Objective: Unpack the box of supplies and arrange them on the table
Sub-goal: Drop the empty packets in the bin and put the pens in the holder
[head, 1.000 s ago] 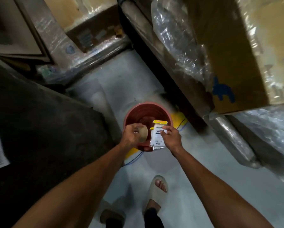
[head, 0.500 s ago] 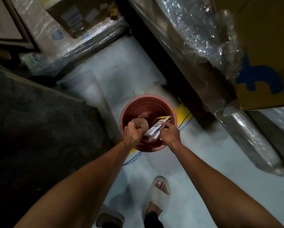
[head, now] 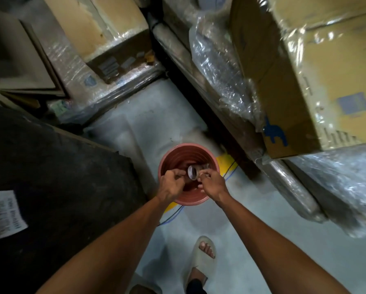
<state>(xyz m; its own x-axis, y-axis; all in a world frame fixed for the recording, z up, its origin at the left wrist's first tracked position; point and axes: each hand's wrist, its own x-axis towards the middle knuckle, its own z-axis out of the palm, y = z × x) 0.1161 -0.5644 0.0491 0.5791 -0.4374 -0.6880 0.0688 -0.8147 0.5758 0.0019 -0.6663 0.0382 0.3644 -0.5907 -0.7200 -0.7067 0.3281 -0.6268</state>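
Hovering over red bucket (head: 171, 158), tape roll (head: 192, 172) between both hands (head: 171, 185)

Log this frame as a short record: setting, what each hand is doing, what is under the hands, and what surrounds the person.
setting: narrow aisle with a pale floor, seen from above
left hand: closed, over the bucket; what it holds is hidden
right hand: pinching a small roll
roll: tilted, open end facing the camera, above the bucket
bucket: reddish, round, standing on the floor
surroundings: plastic-wrapped cardboard boxes to the right and ahead
feet: one pale sandal
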